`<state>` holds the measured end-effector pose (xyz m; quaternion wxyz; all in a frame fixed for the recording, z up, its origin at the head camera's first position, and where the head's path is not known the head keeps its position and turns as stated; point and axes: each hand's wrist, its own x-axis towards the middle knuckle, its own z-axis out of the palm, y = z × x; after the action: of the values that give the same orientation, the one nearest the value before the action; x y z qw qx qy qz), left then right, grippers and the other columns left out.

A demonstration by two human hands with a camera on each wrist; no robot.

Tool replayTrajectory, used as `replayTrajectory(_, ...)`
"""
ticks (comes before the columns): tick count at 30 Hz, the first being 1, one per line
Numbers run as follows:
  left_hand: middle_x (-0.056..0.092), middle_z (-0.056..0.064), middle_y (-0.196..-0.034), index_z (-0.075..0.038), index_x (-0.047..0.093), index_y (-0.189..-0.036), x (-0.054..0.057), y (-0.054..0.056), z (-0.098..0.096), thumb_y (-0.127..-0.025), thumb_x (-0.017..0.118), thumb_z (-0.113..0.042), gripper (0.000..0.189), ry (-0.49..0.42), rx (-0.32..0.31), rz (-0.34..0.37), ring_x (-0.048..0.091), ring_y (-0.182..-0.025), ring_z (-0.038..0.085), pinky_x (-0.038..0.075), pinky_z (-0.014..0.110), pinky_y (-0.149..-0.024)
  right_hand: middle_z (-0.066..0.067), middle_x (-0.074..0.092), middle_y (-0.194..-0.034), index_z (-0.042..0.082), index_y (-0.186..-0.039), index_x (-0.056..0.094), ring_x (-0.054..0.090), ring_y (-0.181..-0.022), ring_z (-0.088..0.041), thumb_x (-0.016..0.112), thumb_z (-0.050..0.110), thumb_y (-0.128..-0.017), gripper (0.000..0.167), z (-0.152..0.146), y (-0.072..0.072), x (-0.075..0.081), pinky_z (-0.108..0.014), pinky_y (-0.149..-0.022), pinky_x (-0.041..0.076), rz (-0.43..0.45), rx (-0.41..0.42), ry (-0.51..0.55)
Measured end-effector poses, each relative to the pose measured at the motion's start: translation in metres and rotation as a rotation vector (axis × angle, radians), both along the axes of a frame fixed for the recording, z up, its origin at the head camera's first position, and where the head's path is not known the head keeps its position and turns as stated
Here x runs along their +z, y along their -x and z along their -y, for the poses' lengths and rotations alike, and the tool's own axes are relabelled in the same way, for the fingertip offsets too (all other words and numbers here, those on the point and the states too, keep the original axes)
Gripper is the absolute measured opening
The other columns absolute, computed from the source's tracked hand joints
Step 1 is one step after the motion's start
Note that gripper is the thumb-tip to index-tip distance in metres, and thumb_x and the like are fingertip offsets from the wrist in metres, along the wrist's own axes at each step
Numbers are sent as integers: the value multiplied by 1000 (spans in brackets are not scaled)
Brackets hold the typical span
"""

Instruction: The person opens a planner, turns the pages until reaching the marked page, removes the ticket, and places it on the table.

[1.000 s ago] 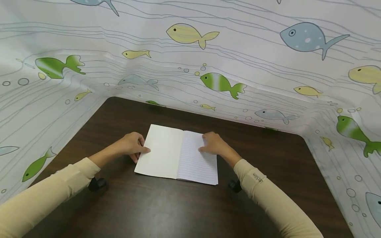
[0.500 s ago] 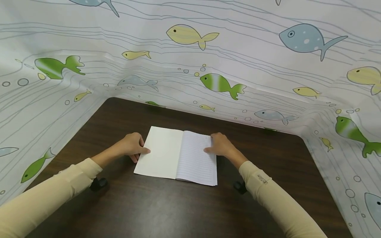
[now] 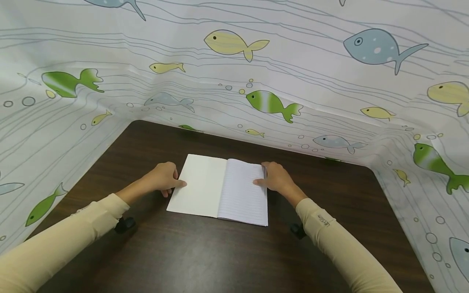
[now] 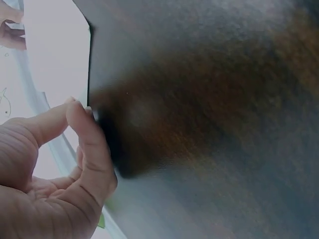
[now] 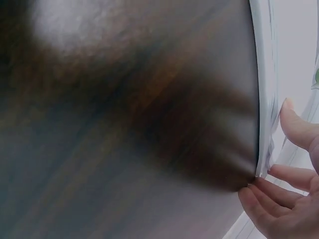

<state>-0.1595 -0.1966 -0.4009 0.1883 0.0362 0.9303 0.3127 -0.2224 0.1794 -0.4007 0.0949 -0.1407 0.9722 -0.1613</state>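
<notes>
The open notebook [image 3: 202,185] lies on the desk [image 3: 183,260], directly between your left hand [image 3: 162,178] and your right hand [image 3: 277,178], and both are touching it. As the head view shows it, its longer direction goes from one hand to the other, while the fold [image 3: 222,188] runs across this, from your side to the far side. Neither hand is clearly nearer to the notebook; each one has its own outer edge.

Your left hand pinches the edge of the blank page [image 3: 199,199], with the thumb on top. Your right hand holds the edge of the lined page [image 3: 242,199]: the thumb rests over it, and the other fingers are at the border and below.

Some things are difficult to see. From above, the pages cover part of your fingers, so you cannot tell how many sheets are between thumb and fingers on the right. The right wrist view gives mostly a narrow strip of the notebook's edge. In the left wrist view the notebook is cut off at the top. Whether its outer edges are slightly raised from the desk, I cannot tell.
</notes>
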Motion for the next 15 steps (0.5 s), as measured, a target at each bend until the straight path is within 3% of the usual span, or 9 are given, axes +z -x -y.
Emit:
replayTrajectory(8,67,18,-84,9,59,-105,-4,3,0,-102,75,-21,35,-48,41,-5,70,-52,16,64,31,-53,-25,65,-146,-3,-155,51,70,-116,-35,86,34,-94,78,0,-1,-3,-55,-101,62,-70,0,-10)
replayTrajectory(15,66,16,-81,6,59,-101,-5,5,0,-102,74,-20,31,-68,49,-20,69,-52,15,63,31,-52,-25,68,-141,-1,-154,52,70,-118,-35,86,33,-94,77,-1,3,-6,-54,-98,63,-70,-21,-2)
